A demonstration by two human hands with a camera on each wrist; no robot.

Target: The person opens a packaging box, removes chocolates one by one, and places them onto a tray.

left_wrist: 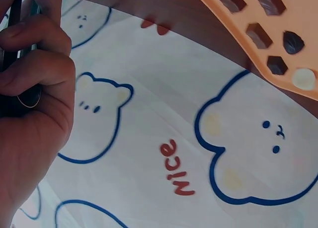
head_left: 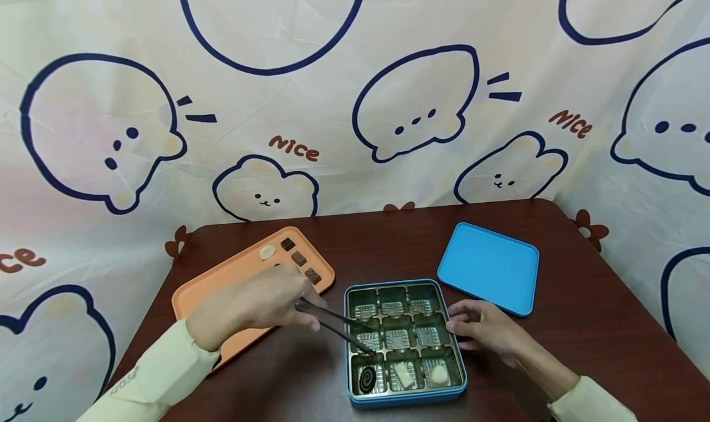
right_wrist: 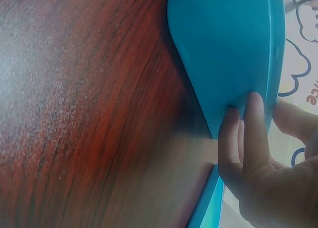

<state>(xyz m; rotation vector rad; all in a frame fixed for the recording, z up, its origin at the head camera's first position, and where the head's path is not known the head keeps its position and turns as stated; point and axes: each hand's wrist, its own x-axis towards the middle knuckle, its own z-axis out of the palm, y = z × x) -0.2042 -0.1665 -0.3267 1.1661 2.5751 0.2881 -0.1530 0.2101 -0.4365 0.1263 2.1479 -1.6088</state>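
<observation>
My left hand (head_left: 299,308) grips dark metal tongs (head_left: 333,323); the same hand (left_wrist: 35,59) is curled round the tongs' handle (left_wrist: 17,49) in the left wrist view. The tong tips reach into the left middle cell of a blue tin box (head_left: 406,398) with a gold nine-cell liner. I cannot make out anything between the tips. The front row holds a dark swirl chocolate (head_left: 366,379), a white piece (head_left: 403,374) and a pale round piece (head_left: 439,374). My right hand (head_left: 457,329) rests against the box's right side, its straight fingers (right_wrist: 251,133) on the blue wall (right_wrist: 223,54).
An orange tray (head_left: 222,283) lies to the left, carrying a pale oval piece (head_left: 268,252) and three dark chocolates (head_left: 299,258). The blue lid (head_left: 488,267) lies behind the box on the right. The brown table (head_left: 599,323) ends at a cartoon-print cloth (head_left: 310,120).
</observation>
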